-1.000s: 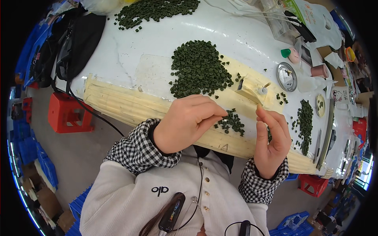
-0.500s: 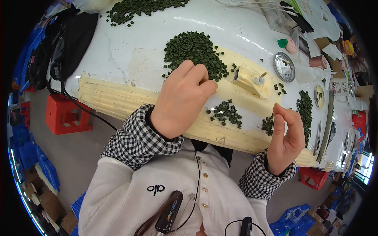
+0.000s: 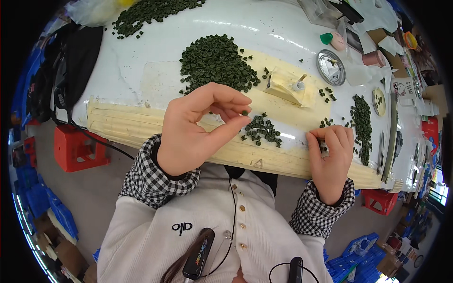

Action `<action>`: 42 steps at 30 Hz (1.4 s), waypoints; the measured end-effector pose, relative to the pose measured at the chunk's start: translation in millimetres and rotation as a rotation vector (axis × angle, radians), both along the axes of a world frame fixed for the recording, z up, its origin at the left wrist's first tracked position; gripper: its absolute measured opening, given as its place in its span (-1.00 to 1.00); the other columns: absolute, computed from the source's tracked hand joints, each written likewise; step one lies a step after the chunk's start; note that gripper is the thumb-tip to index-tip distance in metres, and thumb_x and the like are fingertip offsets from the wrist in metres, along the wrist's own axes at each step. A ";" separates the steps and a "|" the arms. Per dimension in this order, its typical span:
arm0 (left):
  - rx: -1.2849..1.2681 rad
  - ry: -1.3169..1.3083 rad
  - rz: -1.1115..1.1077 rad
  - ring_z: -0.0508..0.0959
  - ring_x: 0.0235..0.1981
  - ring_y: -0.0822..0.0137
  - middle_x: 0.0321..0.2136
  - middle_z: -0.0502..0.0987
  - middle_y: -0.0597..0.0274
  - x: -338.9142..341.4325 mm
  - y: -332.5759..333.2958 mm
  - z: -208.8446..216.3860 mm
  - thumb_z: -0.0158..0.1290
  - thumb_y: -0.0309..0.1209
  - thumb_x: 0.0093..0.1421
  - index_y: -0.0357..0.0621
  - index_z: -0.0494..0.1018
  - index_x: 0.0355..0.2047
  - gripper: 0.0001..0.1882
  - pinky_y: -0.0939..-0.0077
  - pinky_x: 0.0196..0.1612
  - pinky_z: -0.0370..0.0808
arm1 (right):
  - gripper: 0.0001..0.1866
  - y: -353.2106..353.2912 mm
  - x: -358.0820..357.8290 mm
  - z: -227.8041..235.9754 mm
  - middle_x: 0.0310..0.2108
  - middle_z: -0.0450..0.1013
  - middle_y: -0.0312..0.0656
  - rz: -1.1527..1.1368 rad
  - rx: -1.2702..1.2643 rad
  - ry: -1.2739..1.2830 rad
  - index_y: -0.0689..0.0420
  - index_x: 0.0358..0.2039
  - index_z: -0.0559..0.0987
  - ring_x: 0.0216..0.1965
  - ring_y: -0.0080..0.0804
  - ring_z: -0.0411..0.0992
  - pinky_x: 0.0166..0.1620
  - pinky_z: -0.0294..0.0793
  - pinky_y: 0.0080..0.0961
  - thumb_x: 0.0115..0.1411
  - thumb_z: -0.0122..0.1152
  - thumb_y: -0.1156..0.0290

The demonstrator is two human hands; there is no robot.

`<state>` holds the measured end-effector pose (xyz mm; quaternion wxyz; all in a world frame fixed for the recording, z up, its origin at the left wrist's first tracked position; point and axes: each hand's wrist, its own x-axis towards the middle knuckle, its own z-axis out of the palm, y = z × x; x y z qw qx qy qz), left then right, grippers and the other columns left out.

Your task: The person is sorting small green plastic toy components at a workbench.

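My left hand is held over the table's near edge, thumb and forefinger pinching a small dark green plastic piece. Just beyond it lies a large pile of round green pieces. A loose cluster of green pieces sits to the right of its fingertips. My right hand is closed, thumb against the bent fingers, by a small cluster of pieces; whether anything is between the fingertips cannot be seen. Between the hands, farther back, stands a tape-covered block with a small white tube on top.
Another green pile lies at the far left, and a long one at the right beside tweezers. A round metal tin stands back right. A black bag rests at the left edge; red stools stand below.
My left hand has turned from knuckles-up over the large pile and drawn back, showing a green piece in its pinch. The right hand has lowered left toward the small cluster, fingers curling down.
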<state>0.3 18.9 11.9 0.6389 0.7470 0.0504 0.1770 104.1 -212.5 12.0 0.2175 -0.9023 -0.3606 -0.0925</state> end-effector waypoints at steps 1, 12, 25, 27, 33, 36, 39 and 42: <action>-0.120 0.016 0.012 0.57 -0.32 0.42 -0.35 0.58 0.12 -1.7 -1.2 -1.0 0.14 -0.68 0.06 -0.33 0.51 -0.30 -0.83 0.59 -0.21 0.50 | -0.91 1.5 1.0 2.3 -0.47 0.42 -0.18 0.019 -0.019 -0.020 0.26 -0.49 0.50 -0.38 -0.30 0.33 -0.28 0.30 -0.47 -0.04 0.24 0.65; -0.617 0.203 -0.245 0.58 -0.33 0.41 -0.29 0.60 -0.01 3.8 -7.6 -4.4 0.03 -0.61 0.20 -0.35 0.48 -0.19 -0.83 0.54 -0.21 0.55 | -0.83 35.1 -23.8 3.3 -0.44 0.50 -0.17 0.082 0.623 0.408 0.30 -0.39 0.53 -0.46 -0.52 0.43 -0.32 0.42 -0.64 -0.02 0.26 0.74; -0.650 0.128 -0.232 0.57 -0.32 0.41 -0.29 0.59 0.02 7.2 -11.7 -11.4 0.03 -0.61 0.20 -0.34 0.46 -0.19 -0.84 0.54 -0.20 0.54 | -0.81 45.5 -20.9 -5.9 -0.37 0.51 -0.19 0.159 0.879 0.864 0.31 -0.29 0.57 -0.31 -0.53 0.49 -0.22 0.49 -0.66 0.04 0.26 0.73; -0.634 0.125 -0.229 0.57 -0.33 0.42 -0.29 0.59 0.02 6.8 -11.4 -11.3 0.04 -0.62 0.19 -0.34 0.45 -0.20 -0.84 0.54 -0.20 0.54 | -0.81 45.8 -21.5 -5.0 -0.36 0.52 -0.18 0.162 0.891 0.907 0.32 -0.27 0.56 -0.31 -0.52 0.51 -0.20 0.50 -0.65 0.05 0.25 0.72; -0.648 0.111 -0.219 0.56 -0.34 0.43 -0.29 0.59 0.04 6.6 -11.5 -10.4 0.04 -0.63 0.18 -0.34 0.45 -0.21 -0.85 0.55 -0.21 0.53 | -0.80 50.7 -22.4 -1.5 -0.29 0.55 -0.09 0.135 0.971 1.063 0.35 -0.20 0.54 -0.26 -0.47 0.53 -0.14 0.52 -0.61 0.12 0.18 0.70; -0.642 0.098 -0.202 0.56 -0.33 0.44 -0.28 0.59 0.04 6.5 -13.2 -9.9 0.04 -0.63 0.18 -0.34 0.45 -0.20 -0.84 0.56 -0.21 0.53 | -0.79 49.7 -21.2 -3.9 -0.29 0.55 -0.07 0.160 1.027 1.139 0.35 -0.18 0.53 -0.27 -0.46 0.53 -0.14 0.53 -0.59 0.13 0.16 0.70; -0.656 0.073 -0.202 0.56 -0.32 0.44 -0.28 0.59 0.04 7.4 -15.5 -9.4 0.05 -0.64 0.17 -0.34 0.46 -0.20 -0.83 0.56 -0.21 0.52 | -0.80 49.0 -19.5 -4.7 -0.30 0.55 -0.07 0.181 1.049 1.153 0.35 -0.19 0.53 -0.28 -0.47 0.53 -0.14 0.53 -0.59 0.14 0.16 0.69; -0.657 0.028 -0.190 0.56 -0.32 0.43 -0.28 0.59 0.04 7.2 -18.9 -11.1 0.06 -0.65 0.16 -0.35 0.47 -0.22 -0.84 0.56 -0.20 0.52 | -0.82 48.1 -19.7 -9.2 -0.30 0.54 -0.10 0.207 1.065 1.108 0.34 -0.22 0.53 -0.27 -0.48 0.52 -0.15 0.52 -0.59 0.13 0.16 0.70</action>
